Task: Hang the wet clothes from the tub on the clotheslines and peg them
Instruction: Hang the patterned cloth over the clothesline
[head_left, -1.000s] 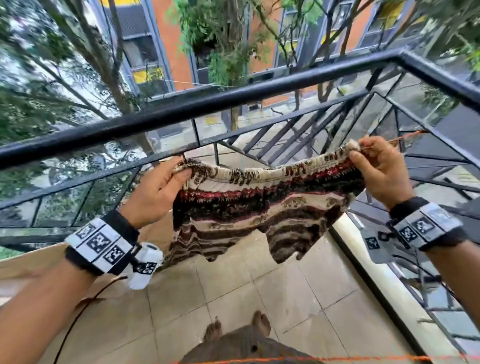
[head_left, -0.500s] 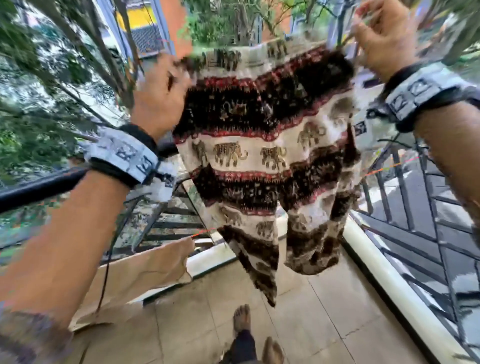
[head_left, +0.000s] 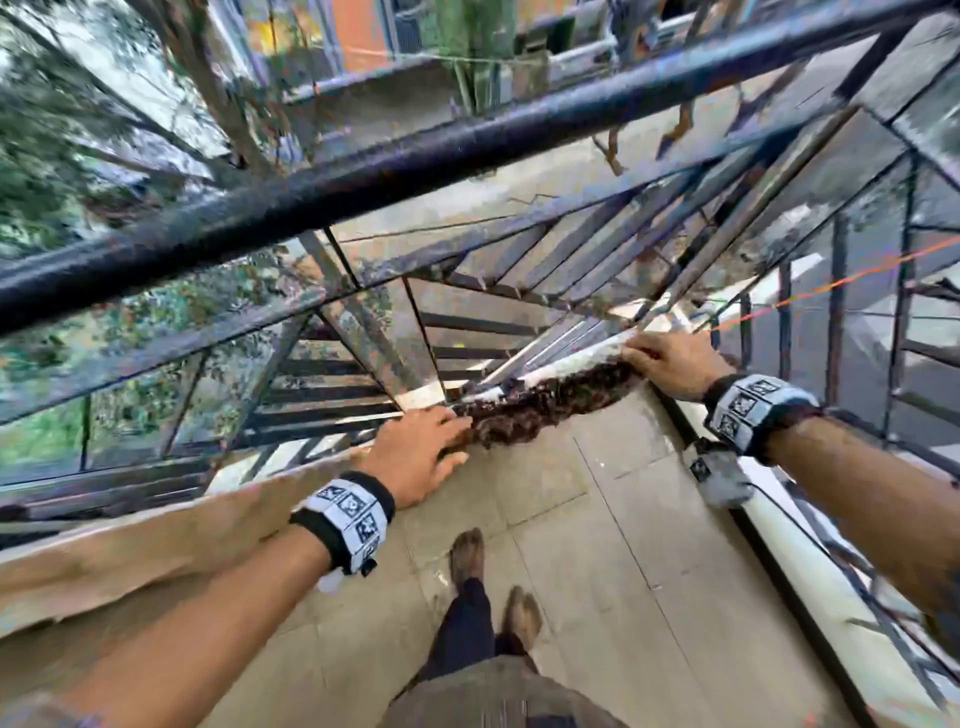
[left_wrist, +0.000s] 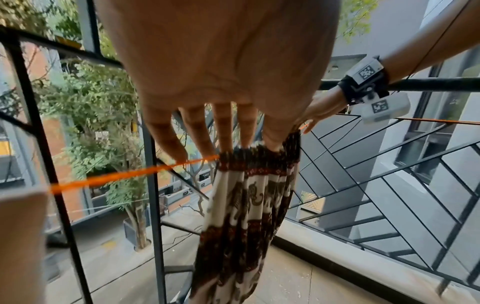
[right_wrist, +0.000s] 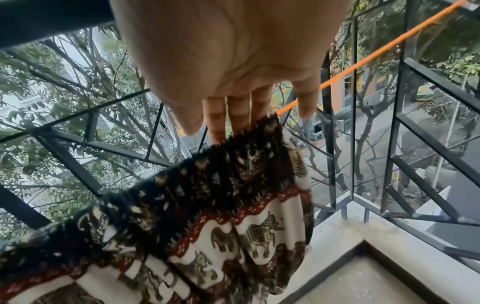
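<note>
Currently one elephant-print garment hangs draped over one orange clothesline by the balcony railing. Left hand and right hand lie at opposite ends of the fold, fingers straight and relaxed on the cloth, neither gripping. Risk, judged: wet fabric is heavy and unpegged; if the halves hang unevenly it could slide off once both hands lift, or bunch toward the sagging middle. Count: garments 1, lines 1, hands 2, pegs 0 visible, tub not in view.
</note>
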